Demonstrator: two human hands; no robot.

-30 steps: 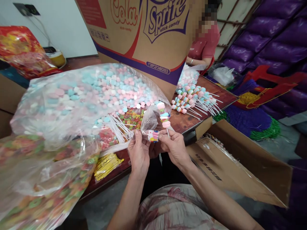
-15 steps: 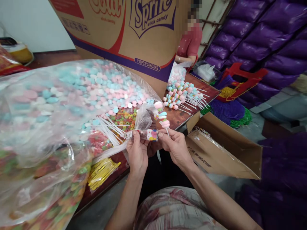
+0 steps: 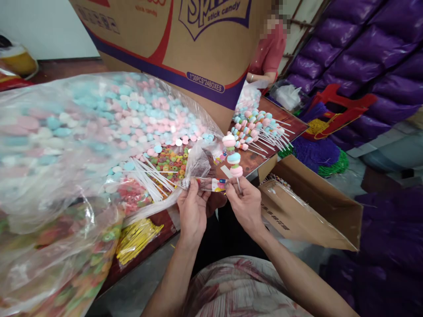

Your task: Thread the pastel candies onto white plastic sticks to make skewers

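My left hand (image 3: 193, 207) is closed, thumb on top, around a small clear printed wrapper (image 3: 211, 184) that stretches across to my right fingertips. In my right hand (image 3: 245, 200) a candy skewer (image 3: 234, 158) stands nearly upright, its white stick pinched near the bottom. Pink, white and blue marshmallow pieces alternate with greenish gummy rings on it. The right fingertips also touch the wrapper's printed end. Left of my hands, loose white sticks (image 3: 150, 178) lie over gummy rings (image 3: 172, 160). A big clear bag of pastel marshmallows (image 3: 132, 110) fills the table's left side.
A large carton (image 3: 172, 53) stands behind the candy. Finished skewers (image 3: 257, 127) are piled at the table's right end. An open cardboard box (image 3: 310, 207) sits lower right, and yellow twist ties (image 3: 139, 240) lie near the front edge. Beyond the carton sits another person (image 3: 269, 53).
The skewer and right hand have shifted slightly right in view, and the skewer's broad side now faces me more. Both hands keep their hold. The camera view has tilted slightly down.
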